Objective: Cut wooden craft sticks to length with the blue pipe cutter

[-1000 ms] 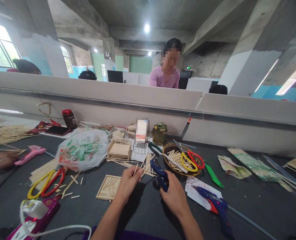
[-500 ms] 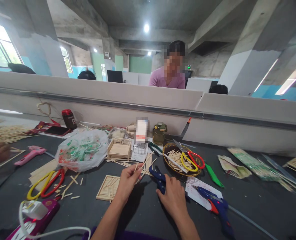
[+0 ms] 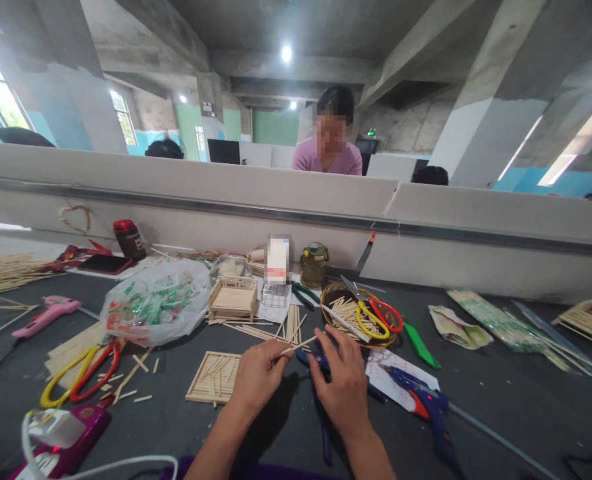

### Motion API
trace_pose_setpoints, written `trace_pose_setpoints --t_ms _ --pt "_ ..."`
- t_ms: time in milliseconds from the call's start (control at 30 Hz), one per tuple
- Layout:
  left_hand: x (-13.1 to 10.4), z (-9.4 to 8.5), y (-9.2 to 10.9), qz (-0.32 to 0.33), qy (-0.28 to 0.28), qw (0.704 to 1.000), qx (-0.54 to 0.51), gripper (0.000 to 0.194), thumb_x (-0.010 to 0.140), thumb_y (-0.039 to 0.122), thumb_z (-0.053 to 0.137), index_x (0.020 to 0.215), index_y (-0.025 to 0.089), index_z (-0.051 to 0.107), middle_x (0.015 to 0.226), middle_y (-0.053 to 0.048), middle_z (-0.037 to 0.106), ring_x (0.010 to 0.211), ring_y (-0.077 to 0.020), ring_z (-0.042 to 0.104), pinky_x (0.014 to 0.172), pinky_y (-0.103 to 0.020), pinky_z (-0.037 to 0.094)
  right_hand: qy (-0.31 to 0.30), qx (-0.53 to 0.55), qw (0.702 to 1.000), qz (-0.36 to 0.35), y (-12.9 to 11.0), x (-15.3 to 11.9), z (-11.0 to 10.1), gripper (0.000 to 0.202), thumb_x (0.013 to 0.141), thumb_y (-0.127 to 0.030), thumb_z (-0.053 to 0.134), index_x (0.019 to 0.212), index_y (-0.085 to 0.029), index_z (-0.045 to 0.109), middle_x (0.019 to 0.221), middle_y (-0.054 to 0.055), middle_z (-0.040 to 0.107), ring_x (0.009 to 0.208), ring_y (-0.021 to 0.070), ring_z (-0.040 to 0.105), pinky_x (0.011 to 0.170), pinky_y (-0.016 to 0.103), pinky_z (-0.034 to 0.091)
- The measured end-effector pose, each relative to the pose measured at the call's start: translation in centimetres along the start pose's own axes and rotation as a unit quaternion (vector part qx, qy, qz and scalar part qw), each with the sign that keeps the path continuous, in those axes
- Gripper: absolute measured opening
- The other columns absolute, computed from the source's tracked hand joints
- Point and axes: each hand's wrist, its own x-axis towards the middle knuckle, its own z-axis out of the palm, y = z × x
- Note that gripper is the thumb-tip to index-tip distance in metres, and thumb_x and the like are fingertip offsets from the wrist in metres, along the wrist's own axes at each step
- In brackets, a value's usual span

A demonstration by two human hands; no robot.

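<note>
Head view, right hand (image 3: 342, 381) now at stick (image 3: 304, 344)

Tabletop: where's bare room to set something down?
Bare: right side, between the blue glue gun and the packet of sticks; smaller, between the stick offcuts and square wooden tray. Crowded: back centre, plastic bag to basket, and around the right hand and blue tool.

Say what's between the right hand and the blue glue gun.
Head view: between the right hand and the blue glue gun lie a handle of the dark blue tool and part of the white sheet.
</note>
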Motion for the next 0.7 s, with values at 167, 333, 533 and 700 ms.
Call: trace_pose_setpoints --t_ms 167,333,533,700 --pt "-0.21 0.17 0.66 0.025 -0.025 0.997 0.065 0.024 0.088 0.02 0.05 0.085 0.025 0.073 0.082 -0.003 0.072 0.078 -0.0167 0.065 0.069 -0.023 0.041 -0.047 0.029 0.996 -0.067 -0.6 0.41 -0.26 0.025 0.089 -0.02 0.052 0.112 -0.025 0.061 0.106 0.004 0.064 0.109 0.0228 0.053 0.11 0.055 0.022" --pt "-0.3 0.51 0.7 0.036 -0.042 0.993 0.1 0.023 0.089 0.022 0.05 0.085 0.024 0.072 0.08 -0.003 0.071 0.076 -0.0161 0.065 0.067 -0.023 0.04 -0.055 0.072 0.995 -0.035 -0.37 0.16 -0.06 0.02 0.089 -0.02 0.052 0.104 -0.023 0.064 0.089 0.004 0.06 0.087 0.0191 0.054 0.09 0.042 0.042" --pt "-0.29 0.7 0.56 0.045 -0.037 0.993 0.107 0.024 0.09 0.023 0.048 0.085 0.023 0.072 0.081 -0.004 0.071 0.076 -0.0162 0.065 0.067 -0.023 0.041 -0.053 0.118 0.992 -0.01 -0.47 -0.06 0.1 0.019 0.09 -0.019 0.05 0.103 -0.021 0.064 0.087 0.005 0.058 0.085 0.0199 0.051 0.074 0.034 0.044" --pt "-0.36 0.79 0.51 0.043 -0.025 0.993 0.105 0.023 0.089 0.021 0.05 0.085 0.024 0.072 0.08 -0.004 0.071 0.076 -0.0164 0.065 0.066 -0.023 0.04 -0.043 0.114 0.993 0.002 -0.74 -0.11 0.39 0.018 0.091 -0.019 0.049 0.101 -0.021 0.064 0.088 0.005 0.058 0.085 0.02 0.052 0.074 0.033 0.044"
